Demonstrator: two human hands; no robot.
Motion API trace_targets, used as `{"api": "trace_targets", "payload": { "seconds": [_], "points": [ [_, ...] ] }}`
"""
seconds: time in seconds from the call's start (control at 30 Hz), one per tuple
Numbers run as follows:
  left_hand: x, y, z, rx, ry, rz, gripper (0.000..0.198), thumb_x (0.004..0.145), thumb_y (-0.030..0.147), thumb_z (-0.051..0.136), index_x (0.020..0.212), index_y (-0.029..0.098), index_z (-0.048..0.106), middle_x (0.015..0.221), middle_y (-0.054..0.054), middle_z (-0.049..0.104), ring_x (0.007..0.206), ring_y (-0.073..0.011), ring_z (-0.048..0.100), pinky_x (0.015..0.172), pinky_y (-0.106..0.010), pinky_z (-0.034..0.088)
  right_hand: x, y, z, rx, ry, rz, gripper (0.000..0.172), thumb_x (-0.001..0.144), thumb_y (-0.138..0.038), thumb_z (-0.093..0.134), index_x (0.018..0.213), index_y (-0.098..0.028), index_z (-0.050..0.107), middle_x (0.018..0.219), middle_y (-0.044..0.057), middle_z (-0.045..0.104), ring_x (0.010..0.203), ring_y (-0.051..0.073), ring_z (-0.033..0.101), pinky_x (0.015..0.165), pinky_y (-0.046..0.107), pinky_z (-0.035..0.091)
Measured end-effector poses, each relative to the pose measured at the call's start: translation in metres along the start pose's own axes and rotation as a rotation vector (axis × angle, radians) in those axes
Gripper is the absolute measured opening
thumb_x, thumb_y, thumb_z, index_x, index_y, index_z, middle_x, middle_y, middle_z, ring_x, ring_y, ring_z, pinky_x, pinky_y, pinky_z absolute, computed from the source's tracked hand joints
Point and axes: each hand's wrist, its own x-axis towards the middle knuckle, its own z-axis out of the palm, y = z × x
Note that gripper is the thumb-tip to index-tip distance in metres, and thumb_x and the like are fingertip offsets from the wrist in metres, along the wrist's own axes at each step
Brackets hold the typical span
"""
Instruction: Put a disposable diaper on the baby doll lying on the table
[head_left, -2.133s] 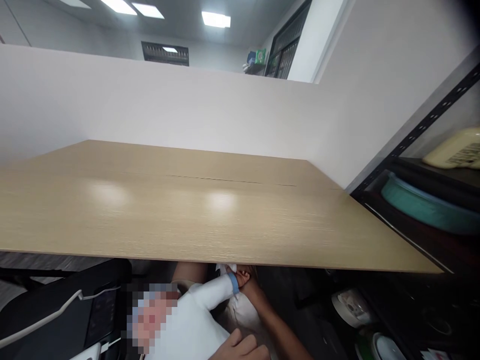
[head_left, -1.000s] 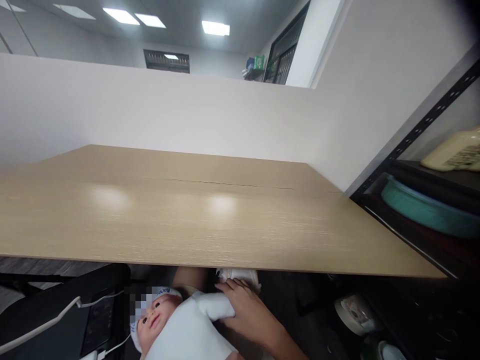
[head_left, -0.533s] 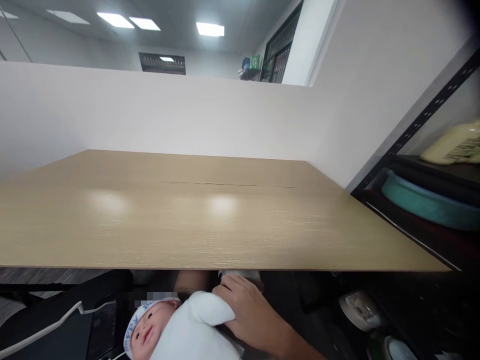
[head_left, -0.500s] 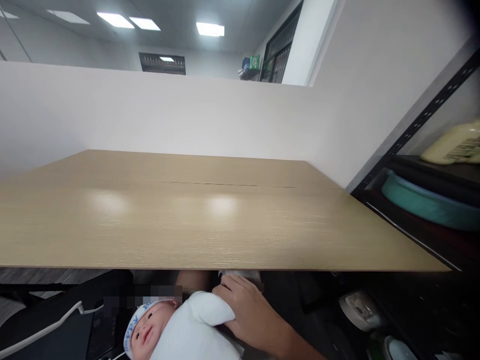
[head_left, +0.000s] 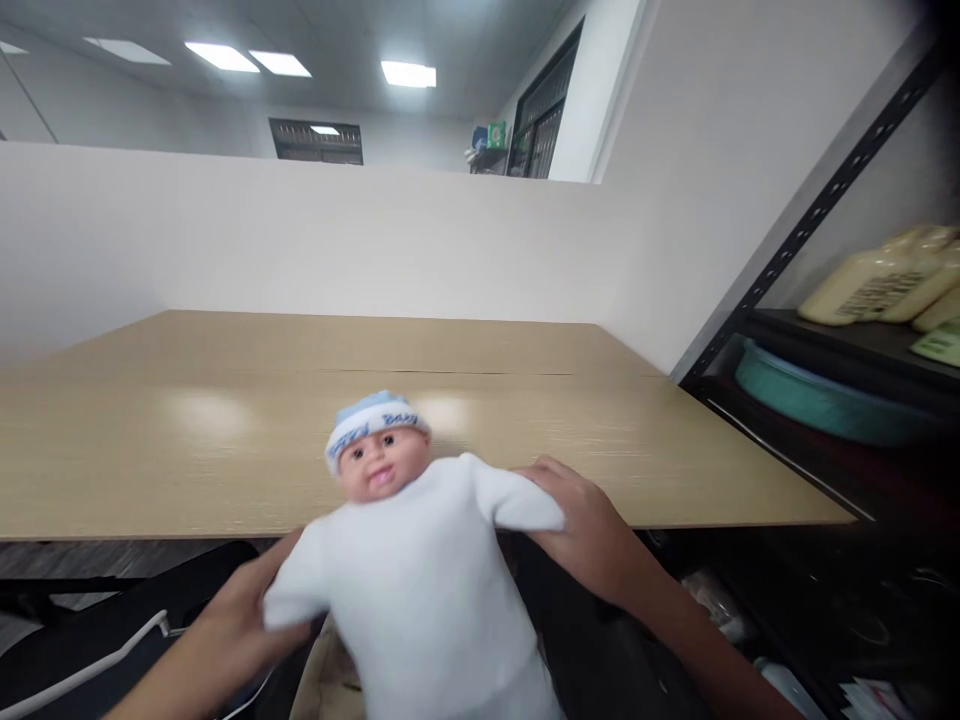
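A baby doll (head_left: 427, 580) in a white top and a blue-and-white lettered hat faces me, tilted a little, at the near edge of the wooden table (head_left: 360, 460). My left hand (head_left: 251, 610) is closed on the doll's arm at the picture's left. On the other side, my right hand (head_left: 577, 510) grips the opposite arm near the sleeve end. Both hands' fingertips are partly hidden behind the doll. Its lower body runs out of the picture at the bottom.
To the right, a black metal shelf (head_left: 832, 190) carries yellowish packages (head_left: 870, 285) and a teal basin (head_left: 825, 400). A white partition (head_left: 375, 240) stands behind the table. A white cable (head_left: 112, 655) lies at the lower left.
The doll has come up from below the table edge, turning more upright and facing me. My left hand has come into view on its arm; my right hand has risen with it.
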Motion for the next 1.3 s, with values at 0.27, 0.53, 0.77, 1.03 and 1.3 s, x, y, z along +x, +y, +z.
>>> {"api": "trace_targets", "payload": {
  "seconds": [0.27,0.53,0.77,1.03,1.3],
  "points": [
    [0.124,0.030,-0.012,-0.025,-0.253,0.099,0.056,0.086,0.042,0.066,0.136,0.018,0.071,0.135,-0.007,0.080,0.124,-0.0353,0.072,0.107,-0.042,0.058,0.041,0.067,0.036,-0.133,0.075,0.133,0.013,0.099,-0.033,0.069,0.100,-0.022,0.076,0.098,0.004,0.073,0.090,0.021,0.068,0.078,0.031,0.048],
    [0.141,-0.011,-0.002,0.218,-0.167,0.065,0.047,0.089,0.060,0.072,0.121,0.026,0.070,0.117,-0.004,0.081,0.104,-0.0313,0.074,0.084,-0.035,0.052,0.040,0.090,0.056,-0.104,0.116,0.176,0.021,0.099,-0.039,0.069,0.113,-0.025,0.075,0.111,0.006,0.075,0.103,0.027,0.069,0.086,0.036,0.052],
    [0.155,-0.033,0.015,0.523,0.060,0.203,0.050,0.101,0.065,0.058,0.126,0.022,0.062,0.113,-0.012,0.076,0.107,-0.0366,0.068,0.087,-0.043,0.049,0.058,0.108,0.067,-0.196,0.137,0.141,0.019,0.099,-0.037,0.065,0.112,-0.025,0.072,0.111,0.007,0.075,0.103,0.029,0.068,0.087,0.037,0.050],
    [0.227,-0.047,0.018,0.590,0.082,0.231,0.046,0.099,0.065,0.060,0.118,0.023,0.061,0.110,-0.011,0.077,0.104,-0.0360,0.069,0.082,-0.043,0.050,0.123,0.138,0.076,-0.378,0.138,0.134,0.012,0.092,-0.023,0.063,0.104,-0.023,0.066,0.104,0.007,0.076,0.096,0.026,0.069,0.079,0.032,0.046],
    [0.311,-0.067,0.018,0.649,0.131,0.170,0.046,0.094,0.068,0.060,0.112,0.025,0.062,0.107,-0.011,0.078,0.106,-0.0370,0.071,0.077,-0.041,0.050,0.197,0.168,0.087,-0.433,0.167,0.157,0.025,0.094,-0.028,0.066,0.119,-0.022,0.068,0.116,0.010,0.077,0.096,0.027,0.069,0.073,0.032,0.042]
  ]
}}
